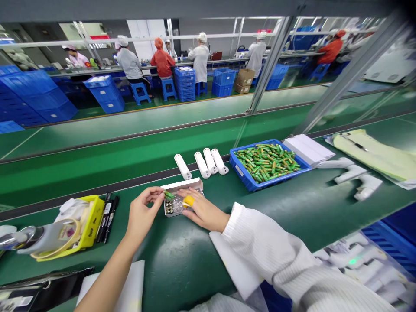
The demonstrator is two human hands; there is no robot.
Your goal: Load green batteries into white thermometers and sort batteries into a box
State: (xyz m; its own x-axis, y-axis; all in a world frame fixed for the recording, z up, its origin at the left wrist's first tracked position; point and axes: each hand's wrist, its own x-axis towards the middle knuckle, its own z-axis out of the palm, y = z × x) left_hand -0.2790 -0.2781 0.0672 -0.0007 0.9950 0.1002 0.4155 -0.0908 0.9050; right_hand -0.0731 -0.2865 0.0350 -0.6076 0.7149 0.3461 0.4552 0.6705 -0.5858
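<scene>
A small white box (169,213) with its lid flap up lies on the green bench, holding a clear divided insert and several upright batteries (169,207) at its left end. My left hand (146,208) pinches green batteries (168,195) over the box's left side; how many it holds I cannot tell. My right hand (203,210), with a yellow wrap on one finger, rests across the box's right part with its fingers stretched out. Whether those fingertips touch the insert is hidden. Behind the box lie several white handheld devices (202,164).
A blue tray (241,174) heaped with green batteries stands right of the box, beside stacked white paper (308,149) and white plastic parts (355,175). At left are a yellow bin (92,225) and black markers (108,219). People work beyond the metal frame.
</scene>
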